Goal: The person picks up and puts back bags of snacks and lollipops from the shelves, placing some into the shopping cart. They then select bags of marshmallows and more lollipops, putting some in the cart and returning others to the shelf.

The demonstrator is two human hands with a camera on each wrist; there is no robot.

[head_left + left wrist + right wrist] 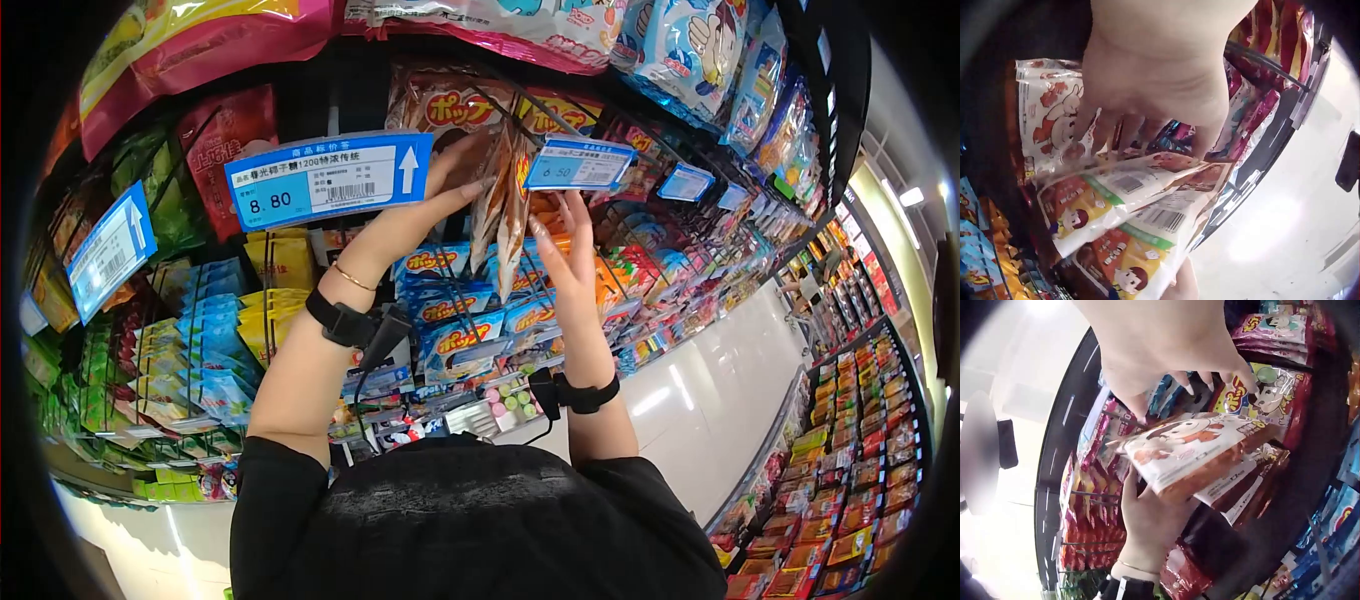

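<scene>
My left hand grips several brown-and-white candy bags by their upper part. In the left wrist view, the fingers of my left hand reach down over the tops of the bags, which fan out with barcodes and a cartoon child showing. My right hand is raised beside them, fingers extended and partly hidden by a blue price tag. From the right wrist, my right hand has its fingers spread above the held bags, near a yellow-and-red candy bag.
Blue candy bags hang below the hands. A large price tag juts out at the left, in front of a red bag. Larger snack bags line the shelf above. An aisle floor and another stocked shelf lie right.
</scene>
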